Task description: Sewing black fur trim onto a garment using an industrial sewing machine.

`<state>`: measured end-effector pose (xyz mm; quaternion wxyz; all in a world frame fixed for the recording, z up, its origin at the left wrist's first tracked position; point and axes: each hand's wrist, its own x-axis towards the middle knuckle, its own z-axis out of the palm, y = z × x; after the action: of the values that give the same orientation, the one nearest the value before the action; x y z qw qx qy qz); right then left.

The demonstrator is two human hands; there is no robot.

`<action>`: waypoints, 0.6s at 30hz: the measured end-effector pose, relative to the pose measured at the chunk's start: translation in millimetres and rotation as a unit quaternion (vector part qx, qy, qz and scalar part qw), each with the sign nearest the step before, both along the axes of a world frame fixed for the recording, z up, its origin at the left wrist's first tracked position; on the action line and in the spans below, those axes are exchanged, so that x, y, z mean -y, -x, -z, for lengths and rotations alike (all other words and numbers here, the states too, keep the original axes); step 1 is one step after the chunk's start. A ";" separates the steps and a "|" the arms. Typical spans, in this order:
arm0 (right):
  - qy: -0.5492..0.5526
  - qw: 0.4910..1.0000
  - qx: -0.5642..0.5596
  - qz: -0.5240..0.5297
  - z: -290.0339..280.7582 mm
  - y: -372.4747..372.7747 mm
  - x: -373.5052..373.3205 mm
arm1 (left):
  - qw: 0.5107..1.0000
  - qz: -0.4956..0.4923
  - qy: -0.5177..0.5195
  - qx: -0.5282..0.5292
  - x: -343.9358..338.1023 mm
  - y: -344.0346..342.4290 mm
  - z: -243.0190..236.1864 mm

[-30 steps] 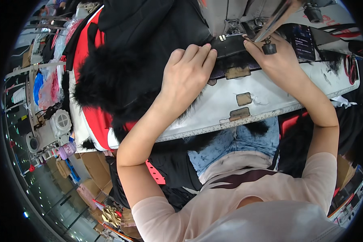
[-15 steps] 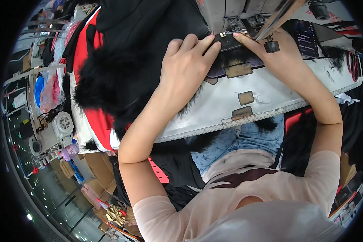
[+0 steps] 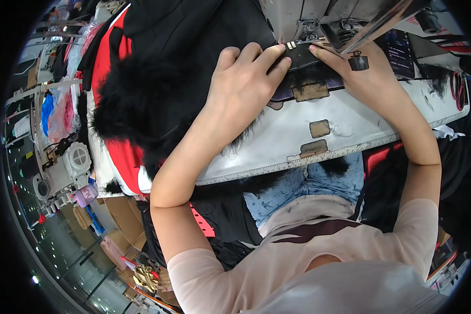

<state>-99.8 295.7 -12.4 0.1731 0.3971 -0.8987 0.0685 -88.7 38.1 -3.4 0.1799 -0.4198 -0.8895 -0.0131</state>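
A black garment piece [image 3: 188, 39] with shaggy black fur trim [image 3: 133, 97] lies spread across the work surface on the left. My left hand [image 3: 240, 83] is closed on its cloth edge, fingers bent, with index finger and thumb close to the sewing machine's [image 3: 285, 21] presser foot. On the other side of the foot is my right hand [image 3: 371, 76], its thumb pointing in toward the needle area. The machine's lower parts hide its other fingers. A dark plate [image 3: 302, 56] and loose fur show between my hands.
The white machine table [image 3: 261, 138] has a ruler strip along its near edge and several brown tape patches. A phone [image 3: 399, 49] with a lit screen lies at the right. Red fabric [image 3: 123, 162] hangs under the fur. A white fan-like device [image 3: 78, 159] stands at far left.
The whole view has shifted slightly. Both hands keep nearly the same places beside the presser foot, and the fabric shows little clear movement.
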 end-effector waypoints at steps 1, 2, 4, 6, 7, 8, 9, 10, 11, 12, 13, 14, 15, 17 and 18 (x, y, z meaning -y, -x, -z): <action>-0.003 1.000 0.011 0.000 -1.4 -0.4 -0.3 | 1.000 0.000 0.001 0.000 -0.2 -0.2 0.9; -0.002 1.000 0.010 0.001 -1.3 0.4 0.0 | 1.000 -0.004 0.000 -0.005 -0.9 -0.6 2.8; 0.011 1.000 0.006 -0.010 -1.1 2.2 1.1 | 1.000 -0.008 -0.001 -0.009 -2.9 -0.9 5.0; 0.034 0.999 0.017 -0.009 0.8 3.4 2.9 | 0.999 -0.023 0.013 -0.027 -5.4 -0.9 6.0; 0.057 0.998 0.029 -0.008 1.8 3.3 4.1 | 0.999 -0.023 0.013 -0.026 -6.2 -1.4 6.8; 0.058 0.998 0.030 -0.008 1.2 3.2 4.8 | 0.999 -0.037 0.020 -0.019 -7.0 -1.8 7.4; 0.052 0.998 0.021 -0.004 -0.1 3.3 5.3 | 0.998 -0.051 0.026 -0.013 -7.9 -2.2 8.1; 0.048 0.999 0.011 -0.001 -1.4 3.4 6.6 | 0.998 -0.051 0.027 -0.013 -7.6 -2.0 7.5; 0.049 0.999 0.010 -0.001 -1.2 3.5 6.9 | 0.998 -0.047 0.030 -0.030 -7.2 -1.4 7.2; 0.044 0.999 0.023 0.007 0.0 4.0 6.2 | 0.997 -0.043 0.032 -0.047 -6.8 -0.7 7.0; 0.039 0.999 0.035 0.014 1.0 5.1 4.9 | 0.997 -0.045 0.032 -0.048 -7.1 0.3 7.9; 0.039 0.999 0.034 0.012 2.1 6.1 3.1 | 0.997 -0.045 0.030 -0.052 -7.2 1.4 9.6; 0.032 0.999 0.031 0.012 3.3 7.0 1.3 | 0.997 -0.046 0.028 -0.056 -7.1 2.3 10.5; 0.023 0.999 0.029 0.009 2.8 6.8 1.0 | 0.997 -0.046 0.023 -0.059 -9.3 2.8 12.3; 0.011 0.999 0.029 0.018 0.6 5.7 1.7 | 0.997 -0.044 0.020 -0.061 -10.0 2.2 13.0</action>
<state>-105.5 294.0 -13.1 0.1528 0.3773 -0.9093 0.0863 -90.9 48.1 -16.3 0.2264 -0.3840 -0.8943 0.0380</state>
